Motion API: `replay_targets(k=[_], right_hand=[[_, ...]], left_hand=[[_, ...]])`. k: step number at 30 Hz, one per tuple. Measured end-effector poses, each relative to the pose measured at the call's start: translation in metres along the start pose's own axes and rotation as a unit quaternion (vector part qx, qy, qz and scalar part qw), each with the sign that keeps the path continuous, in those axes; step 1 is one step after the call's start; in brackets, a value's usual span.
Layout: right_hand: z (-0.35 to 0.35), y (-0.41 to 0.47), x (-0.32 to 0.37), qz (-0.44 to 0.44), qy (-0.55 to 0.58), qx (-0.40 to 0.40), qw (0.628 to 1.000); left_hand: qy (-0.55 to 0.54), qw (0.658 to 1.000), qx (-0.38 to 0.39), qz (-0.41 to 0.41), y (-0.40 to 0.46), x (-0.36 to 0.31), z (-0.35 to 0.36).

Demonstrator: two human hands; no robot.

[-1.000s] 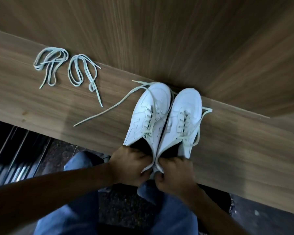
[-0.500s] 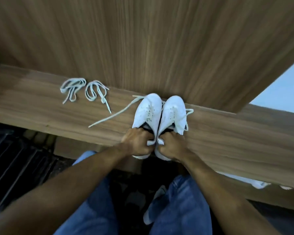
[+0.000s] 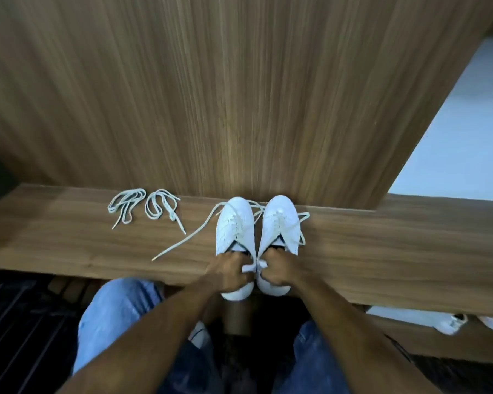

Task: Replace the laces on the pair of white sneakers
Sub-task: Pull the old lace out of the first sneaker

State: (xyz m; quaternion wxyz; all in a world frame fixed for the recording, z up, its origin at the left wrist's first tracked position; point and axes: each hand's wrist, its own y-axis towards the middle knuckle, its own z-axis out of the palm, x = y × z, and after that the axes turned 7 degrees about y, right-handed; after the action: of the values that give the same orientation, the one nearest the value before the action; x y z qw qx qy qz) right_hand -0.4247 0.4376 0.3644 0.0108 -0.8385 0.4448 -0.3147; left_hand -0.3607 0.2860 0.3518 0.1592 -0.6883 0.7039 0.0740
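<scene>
While both sneakers sit at the surface's [image 3: 69,245] near edge, left hand [image 3: 228,270] grips left sneaker's [image 3: 234,223] heel, right hand [image 3: 279,268] the right sneaker's [image 3: 281,220], fingers curled tight. Spare laces [image 3: 143,206] wait far-left. Best steady one shoe, unthread old lace from the top eyelets down.

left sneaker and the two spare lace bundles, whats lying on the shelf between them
In the head view, only a loose end of the left sneaker's own lace trails across the wooden shelf toward the spare lace bundles; otherwise bare wood.

Both hands [image 3: 228,270] grip white sneakers' [image 3: 234,226] heels.
</scene>
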Motion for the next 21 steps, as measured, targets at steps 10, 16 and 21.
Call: replay_targets(k=[10,16,21], right_hand=[[0.011,-0.002,-0.006,0.003,-0.045,-0.058,0.997],[0.015,-0.013,-0.013,-0.08,-0.053,-0.153,0.983],[0.017,-0.016,-0.013,-0.102,-0.124,-0.185,0.969]], left_hand=[[-0.085,0.981,-0.168,0.034,0.005,0.014,0.022],[-0.243,0.895,-0.361,-0.094,0.015,0.018,0.017],[-0.25,0.934,-0.195,-0.164,0.032,0.03,0.017]])
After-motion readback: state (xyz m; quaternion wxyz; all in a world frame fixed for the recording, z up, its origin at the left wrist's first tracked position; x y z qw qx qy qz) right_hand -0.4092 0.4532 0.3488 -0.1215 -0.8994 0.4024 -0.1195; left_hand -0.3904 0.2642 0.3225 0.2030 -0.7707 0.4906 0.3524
